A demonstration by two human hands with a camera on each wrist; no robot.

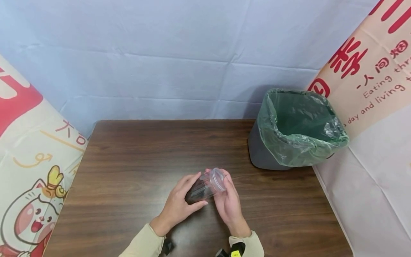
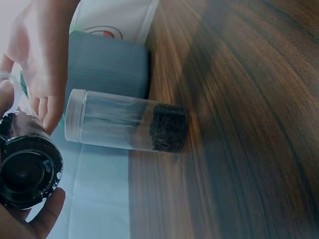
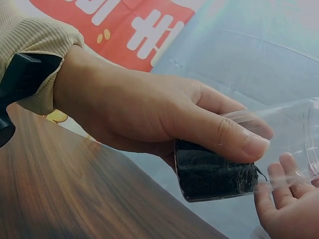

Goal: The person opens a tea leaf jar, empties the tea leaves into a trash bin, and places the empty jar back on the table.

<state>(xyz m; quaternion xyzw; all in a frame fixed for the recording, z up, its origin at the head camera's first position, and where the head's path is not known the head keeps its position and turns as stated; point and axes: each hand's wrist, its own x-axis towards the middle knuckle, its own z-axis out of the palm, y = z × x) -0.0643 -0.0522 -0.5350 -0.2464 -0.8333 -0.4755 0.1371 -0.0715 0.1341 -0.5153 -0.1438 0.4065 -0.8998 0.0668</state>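
A clear cylindrical jar with dark, stringy contents lies tilted between both hands over the wooden table. My left hand grips its dark bottom end, thumb on the near side. Around the clear rim end, pointing up and right, is my right hand, its fingers reaching behind the jar. The left wrist view shows the jar's dark base. Also in that view, a second clear jar stands on the table, dark shreds at its bottom and a pale lid on top. In the head view it is hidden.
A grey bin lined with a green plastic bag stands at the table's back right. Pale cloth hangs behind the brown table, and printed cloths flank both sides.
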